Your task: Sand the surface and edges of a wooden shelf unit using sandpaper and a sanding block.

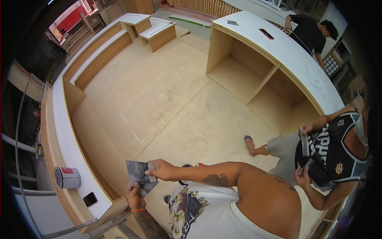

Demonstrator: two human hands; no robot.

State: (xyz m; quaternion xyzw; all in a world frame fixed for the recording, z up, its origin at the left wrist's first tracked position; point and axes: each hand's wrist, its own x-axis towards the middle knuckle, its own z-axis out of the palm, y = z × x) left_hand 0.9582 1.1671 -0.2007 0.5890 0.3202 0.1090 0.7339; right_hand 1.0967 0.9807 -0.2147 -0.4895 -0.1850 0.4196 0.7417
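My right hand (162, 170) pinches a flat, smeared grey scraper plate (136, 169) between thumb and fingers. Just below it, my left hand (134, 194) grips a second grey scraper plate (149, 187). The two plates overlap in front of my body, and their far edges are partly hidden behind each other and my fingers. Left of my hands, a round can (67, 177) with grey drips stands on the white-topped curved counter (62, 119). A black phone (90, 199) lies on the same counter, nearer to me.
On the right, a co-worker (332, 153) in a dark jersey holds flat scraper-like pieces. Another person (312, 32) bends behind the open-fronted white-topped counter (258, 36), where a red-edged phone (266, 34) lies. Low steps (159, 32) stand at the back of the plywood floor (159, 95).
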